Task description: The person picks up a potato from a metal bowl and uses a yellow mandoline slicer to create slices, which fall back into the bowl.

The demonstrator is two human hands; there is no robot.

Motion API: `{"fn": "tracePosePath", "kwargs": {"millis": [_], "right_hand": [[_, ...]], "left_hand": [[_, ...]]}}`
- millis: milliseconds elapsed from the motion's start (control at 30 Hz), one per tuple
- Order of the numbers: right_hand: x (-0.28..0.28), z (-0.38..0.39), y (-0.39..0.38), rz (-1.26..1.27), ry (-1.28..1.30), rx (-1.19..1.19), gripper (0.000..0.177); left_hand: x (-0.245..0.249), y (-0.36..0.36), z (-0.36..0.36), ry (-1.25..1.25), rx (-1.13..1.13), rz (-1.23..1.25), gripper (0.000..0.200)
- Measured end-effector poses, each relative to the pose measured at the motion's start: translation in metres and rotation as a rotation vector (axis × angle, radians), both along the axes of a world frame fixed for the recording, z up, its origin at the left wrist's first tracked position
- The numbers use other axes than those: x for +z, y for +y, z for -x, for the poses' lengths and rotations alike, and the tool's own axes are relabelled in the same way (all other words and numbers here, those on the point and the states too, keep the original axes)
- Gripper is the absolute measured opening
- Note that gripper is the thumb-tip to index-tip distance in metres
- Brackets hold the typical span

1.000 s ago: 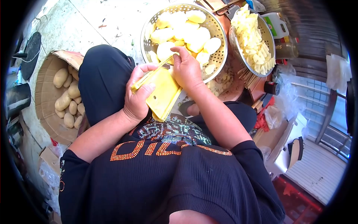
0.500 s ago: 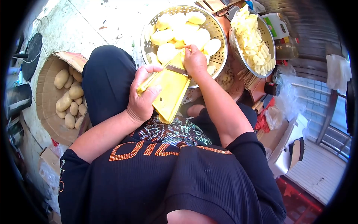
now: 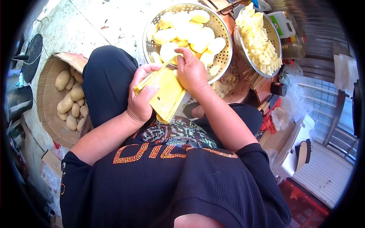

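A yellow hand slicer (image 3: 166,99), a flat board with a hole near its lower end, is held slanted above my lap. My left hand (image 3: 142,93) is closed around its left edge, thumb on top. My right hand (image 3: 192,72) lies over its upper right side with bent fingers near the top end. Whatever is under that palm is hidden, as is the metal blade. Just beyond, a perforated metal colander (image 3: 224,36) holds several peeled potatoes (image 3: 165,36). To its right, a second metal colander (image 3: 273,38) is heaped with sliced potatoes (image 3: 253,32).
On the left, a cardboard box (image 3: 47,100) contains several unpeeled potatoes (image 3: 66,103). Scraps lie in a reddish basin (image 3: 243,89) under the colander. A white jug (image 3: 280,26), a dark jar (image 3: 278,89) and plastic bags (image 3: 296,98) stand or lie at the right.
My right hand has slid up and slightly left along the slicer, now covering the blade that showed before. The slicer has shifted a little left in my left hand.
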State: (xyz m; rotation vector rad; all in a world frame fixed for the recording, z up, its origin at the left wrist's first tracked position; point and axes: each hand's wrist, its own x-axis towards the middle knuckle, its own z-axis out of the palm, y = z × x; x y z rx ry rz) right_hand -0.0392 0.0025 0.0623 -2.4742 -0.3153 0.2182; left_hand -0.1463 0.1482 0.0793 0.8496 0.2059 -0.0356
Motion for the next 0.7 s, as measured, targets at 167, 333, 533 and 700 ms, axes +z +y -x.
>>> {"fn": "tracePosePath", "kwargs": {"millis": [167, 333, 533, 700], "right_hand": [[-0.009, -0.010, -0.001, 0.020, 0.066, -0.015, 0.019], [-0.030, -0.034, -0.007, 0.054, 0.175, -0.070, 0.023], [-0.055, -0.052, -0.019, 0.066, 0.235, -0.113, 0.026], [-0.061, -0.044, -0.039, 0.098, 0.189, -0.196, 0.027]], "left_hand": [[0.001, 0.000, 0.001, 0.002, 0.003, 0.029, 0.044], [0.002, 0.001, 0.000, -0.034, -0.002, -0.057, 0.044], [0.001, 0.001, -0.001, -0.052, -0.012, -0.116, 0.042], [-0.003, 0.002, 0.000, -0.084, -0.014, -0.169, 0.041]]}}
